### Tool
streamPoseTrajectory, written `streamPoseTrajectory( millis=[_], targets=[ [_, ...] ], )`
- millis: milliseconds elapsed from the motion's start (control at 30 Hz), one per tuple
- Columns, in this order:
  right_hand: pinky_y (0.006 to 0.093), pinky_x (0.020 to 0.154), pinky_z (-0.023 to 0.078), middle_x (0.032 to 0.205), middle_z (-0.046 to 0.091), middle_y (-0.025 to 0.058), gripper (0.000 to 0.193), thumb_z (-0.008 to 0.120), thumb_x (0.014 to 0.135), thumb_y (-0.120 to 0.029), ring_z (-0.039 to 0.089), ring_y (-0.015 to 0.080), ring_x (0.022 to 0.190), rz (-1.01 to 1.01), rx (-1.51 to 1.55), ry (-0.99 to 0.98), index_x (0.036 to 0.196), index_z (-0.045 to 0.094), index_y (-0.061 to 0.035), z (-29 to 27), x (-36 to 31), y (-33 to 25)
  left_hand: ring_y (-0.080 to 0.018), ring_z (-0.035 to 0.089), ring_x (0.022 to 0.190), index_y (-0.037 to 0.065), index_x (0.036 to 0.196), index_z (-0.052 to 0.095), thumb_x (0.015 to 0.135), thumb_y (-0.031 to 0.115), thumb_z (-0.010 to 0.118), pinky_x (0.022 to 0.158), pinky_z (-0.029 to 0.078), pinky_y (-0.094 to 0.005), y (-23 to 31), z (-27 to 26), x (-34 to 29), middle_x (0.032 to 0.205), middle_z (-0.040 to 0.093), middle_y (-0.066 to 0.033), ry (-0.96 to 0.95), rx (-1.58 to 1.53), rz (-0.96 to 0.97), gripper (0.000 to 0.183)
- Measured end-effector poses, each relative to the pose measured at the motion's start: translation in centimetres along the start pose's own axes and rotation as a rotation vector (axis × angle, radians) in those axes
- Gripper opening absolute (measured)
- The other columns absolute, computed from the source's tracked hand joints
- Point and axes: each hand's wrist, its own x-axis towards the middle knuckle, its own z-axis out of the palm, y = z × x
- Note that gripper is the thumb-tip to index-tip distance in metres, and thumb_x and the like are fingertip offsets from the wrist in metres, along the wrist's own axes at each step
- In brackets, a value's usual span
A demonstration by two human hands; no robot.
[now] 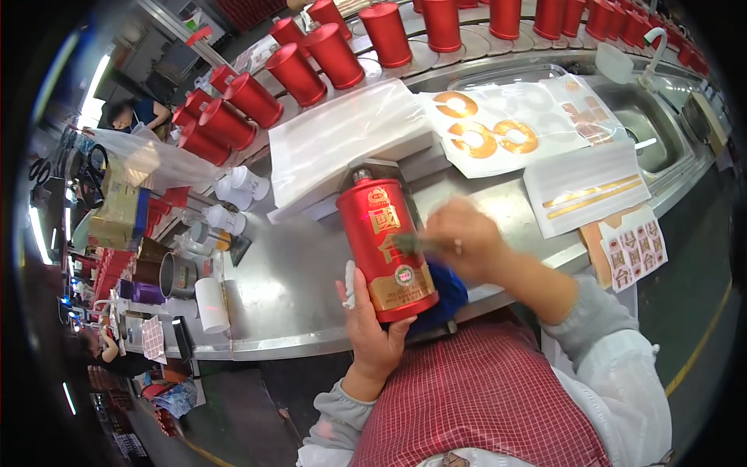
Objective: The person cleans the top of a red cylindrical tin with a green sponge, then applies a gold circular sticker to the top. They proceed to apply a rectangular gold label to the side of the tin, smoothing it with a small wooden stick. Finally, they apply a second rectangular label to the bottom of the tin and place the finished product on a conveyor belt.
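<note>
A red bottle (360, 233) with gold lettering and a gold band near its base leans tilted before me, its bare neck pointing away. My left hand (372, 333) is closed round the lower end, thumb on one side, with a white wrap (350, 285) on one finger. My right hand (468, 240) is closed on a thin tool (428, 245) whose dark greenish end meets the bottle's front. Motion blurs the hand and tool, so the tool's exact kind is unclear. A dark grey stand (387, 169) shows behind the bottle, and blue cloth (449, 294) lies below it.
Red bottles (387, 35) line the curved conveyor behind the steel table (280, 284). Sticker sheets (498, 128) and white stacks (346, 128) lie beyond my hands. A sink (650, 132) is at right; a paper roll (212, 305) and cups (243, 187) are at left.
</note>
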Motion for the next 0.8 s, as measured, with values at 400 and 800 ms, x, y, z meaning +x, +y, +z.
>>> streamPoseTrajectory(
  millis=[400, 800],
  targets=[
    [0.0375, 0.077, 0.046, 0.086, 0.06, 0.0086, 0.019, 0.075, 0.076, -0.01, 0.059, 0.026, 0.087, 0.143, 0.267, -0.092, 0.091, 0.064, -0.006, -0.9, 0.1, 0.2, -0.0463, 0.037, 0.134, -0.013, 0.144, 0.022, 0.087, 0.049, 0.064, 0.115, 0.017, -0.054, 0.3, 0.2, -0.1, 0.142, 0.039, -0.0325, 0.007, -0.022, -0.032, 0.094],
    [0.0368, 0.075, 0.046, 0.09, 0.061, 0.0092, 0.02, 0.074, 0.076, -0.012, 0.058, 0.0289, 0.085, -0.007, 0.365, -0.15, 0.093, 0.065, -0.0062, -0.6, -1.0, -1.8, -0.0481, 0.034, 0.135, -0.013, 0.144, 0.021, 0.087, 0.046, 0.066, 0.114, 0.019, -0.0533, 0.6, -0.3, 0.2, 0.144, 0.034, -0.0353, -0.009, -0.025, -0.051, 0.094]
  ],
)
